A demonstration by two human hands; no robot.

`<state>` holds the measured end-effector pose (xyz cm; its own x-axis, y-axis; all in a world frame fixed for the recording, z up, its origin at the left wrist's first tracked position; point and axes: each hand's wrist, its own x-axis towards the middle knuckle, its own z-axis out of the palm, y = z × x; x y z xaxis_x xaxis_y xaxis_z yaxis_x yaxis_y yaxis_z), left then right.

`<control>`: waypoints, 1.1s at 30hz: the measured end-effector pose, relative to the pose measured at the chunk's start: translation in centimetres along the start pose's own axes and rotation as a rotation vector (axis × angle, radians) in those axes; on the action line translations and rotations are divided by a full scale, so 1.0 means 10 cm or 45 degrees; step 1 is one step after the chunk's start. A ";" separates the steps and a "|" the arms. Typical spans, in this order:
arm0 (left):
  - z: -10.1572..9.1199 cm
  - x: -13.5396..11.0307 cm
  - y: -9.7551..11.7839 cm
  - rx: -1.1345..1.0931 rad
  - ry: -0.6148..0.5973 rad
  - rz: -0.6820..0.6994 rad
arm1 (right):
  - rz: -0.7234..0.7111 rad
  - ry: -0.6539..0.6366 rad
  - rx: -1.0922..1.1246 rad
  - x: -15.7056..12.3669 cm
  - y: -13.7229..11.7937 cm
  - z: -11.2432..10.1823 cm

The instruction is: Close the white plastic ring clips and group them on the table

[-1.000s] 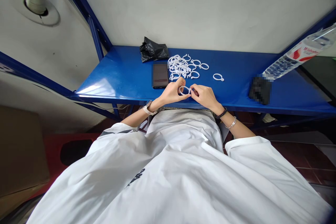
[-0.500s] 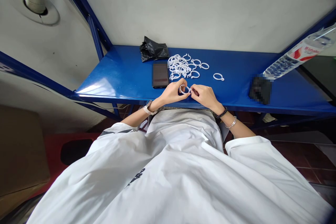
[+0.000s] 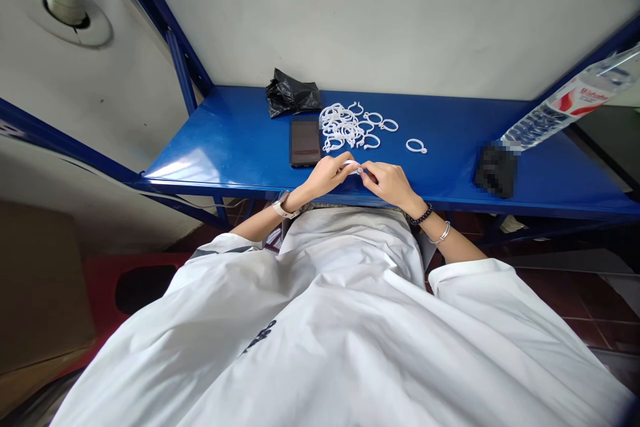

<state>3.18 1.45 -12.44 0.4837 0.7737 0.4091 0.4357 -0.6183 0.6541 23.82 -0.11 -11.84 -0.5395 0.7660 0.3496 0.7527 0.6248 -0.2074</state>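
Note:
A white plastic curtain ring (image 3: pixel 354 169) is between my hands above the front edge of the blue table. My left hand (image 3: pixel 327 175) is closed on it, the fingers hiding most of the loop. The ring's small eyelet end points to the right. At that end the fingertips of my right hand (image 3: pixel 387 181) pinch the ring; their exact grip is partly hidden. Just beyond my hands lies a pile of similar white curtain rings (image 3: pixel 345 125), some of them with a gap in the loop. One single curtain ring (image 3: pixel 416 146) lies apart, to the right of the pile.
Left of the pile, a dark phone (image 3: pixel 305 143) lies on the blue table (image 3: pixel 240 140). A crumpled black plastic bag (image 3: pixel 293 95) sits behind it. On the right are a clear water bottle (image 3: pixel 570 103) and a black object (image 3: pixel 496 171), partly blurred out. A wall (image 3: pixel 380 20) rises behind.
The ring has turned in my hands: its loop faced up and was open to view, and now it shows nearly edge-on. My right fingers have shifted slightly. The pile is unchanged.

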 end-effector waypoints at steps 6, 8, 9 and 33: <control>0.00 0.01 -0.02 -0.040 0.032 0.010 | -0.024 0.007 -0.022 0.00 0.01 0.02; 0.01 0.01 -0.03 -0.092 0.054 0.004 | -0.026 0.009 -0.026 0.00 0.02 0.02; 0.01 0.01 -0.04 -0.119 0.059 -0.002 | -0.026 0.009 -0.029 0.00 0.02 0.03; 0.02 0.00 -0.01 -0.108 -0.061 0.027 | 0.011 0.028 -0.090 0.00 0.02 0.03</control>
<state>3.32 1.54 -12.66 0.5287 0.7518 0.3941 0.3600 -0.6191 0.6979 23.86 0.01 -12.17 -0.5248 0.7676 0.3679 0.7826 0.6051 -0.1460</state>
